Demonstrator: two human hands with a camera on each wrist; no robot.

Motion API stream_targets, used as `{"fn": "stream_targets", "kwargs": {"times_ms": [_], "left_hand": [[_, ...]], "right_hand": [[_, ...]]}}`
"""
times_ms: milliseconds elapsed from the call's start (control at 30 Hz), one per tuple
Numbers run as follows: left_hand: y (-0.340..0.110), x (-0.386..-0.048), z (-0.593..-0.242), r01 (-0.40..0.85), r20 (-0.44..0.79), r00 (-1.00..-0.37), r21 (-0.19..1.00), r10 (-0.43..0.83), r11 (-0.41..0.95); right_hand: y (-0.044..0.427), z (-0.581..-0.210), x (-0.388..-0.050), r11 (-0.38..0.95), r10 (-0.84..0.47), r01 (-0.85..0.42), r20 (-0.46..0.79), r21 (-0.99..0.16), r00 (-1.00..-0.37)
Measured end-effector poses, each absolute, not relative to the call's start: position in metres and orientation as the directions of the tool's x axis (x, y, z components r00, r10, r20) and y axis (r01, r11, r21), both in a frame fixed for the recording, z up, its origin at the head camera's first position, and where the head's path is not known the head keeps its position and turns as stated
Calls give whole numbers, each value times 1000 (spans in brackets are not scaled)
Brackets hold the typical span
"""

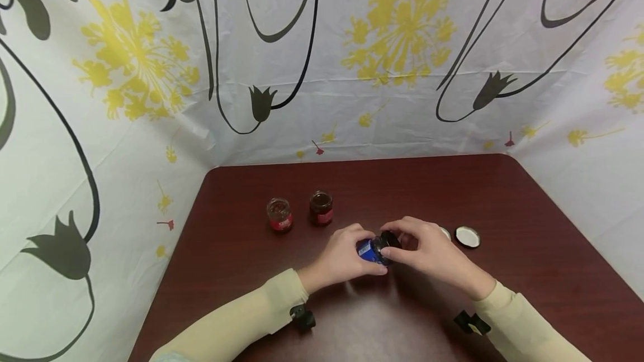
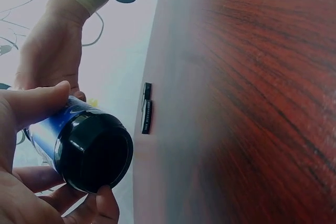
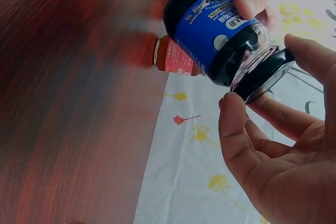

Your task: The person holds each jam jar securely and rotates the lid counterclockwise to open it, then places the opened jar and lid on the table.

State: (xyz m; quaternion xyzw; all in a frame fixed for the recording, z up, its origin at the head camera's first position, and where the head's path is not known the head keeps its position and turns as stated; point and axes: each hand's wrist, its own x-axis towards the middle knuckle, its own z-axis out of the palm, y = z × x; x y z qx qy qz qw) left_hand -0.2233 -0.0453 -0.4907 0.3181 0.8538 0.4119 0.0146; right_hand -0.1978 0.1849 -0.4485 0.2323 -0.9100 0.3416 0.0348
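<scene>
My left hand point(image 1: 344, 253) grips a small jam jar point(image 3: 215, 30) with a blue label and dark contents, held tilted above the table. In the left wrist view the dark glass base of the jar point(image 2: 94, 153) faces the camera. My right hand point(image 1: 427, 247) pinches a black lid point(image 3: 264, 76) between thumb and fingers at the jar's mouth. Clear glass neck shows beside the lid's rim; whether the lid is still threaded on, I cannot tell.
Two small red-labelled jars, a left one point(image 1: 279, 215) and a right one point(image 1: 321, 208), stand lidless further back on the dark red table point(image 1: 241, 306). Right of my right hand lies an upturned lid point(image 1: 468, 237); another lid point(image 1: 445, 232) is partly hidden by that hand.
</scene>
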Motion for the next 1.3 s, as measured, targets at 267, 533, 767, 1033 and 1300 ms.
{"fn": "stream_targets", "kwargs": {"times_ms": [267,533,767,1033,1300], "left_hand": [[-45,-224,-492,532,235,-795,714,559,455],[-44,-225,-493,529,237,-800,714,552,460],[-44,-226,-494,507,220,-813,722,539,470],[-44,-227,-495,508,227,-815,722,533,469],[-45,-227,-497,469,213,-846,734,488,492]], "right_hand": [[186,-449,-197,653,-404,-440,209,-616,-891],[187,-449,-197,636,-406,-438,207,-636,-890],[188,-447,-197,604,-412,-432,203,-670,-889],[192,-450,-198,567,-406,-438,226,-698,-885],[195,-446,-196,573,-374,-403,211,-713,-903]]}}
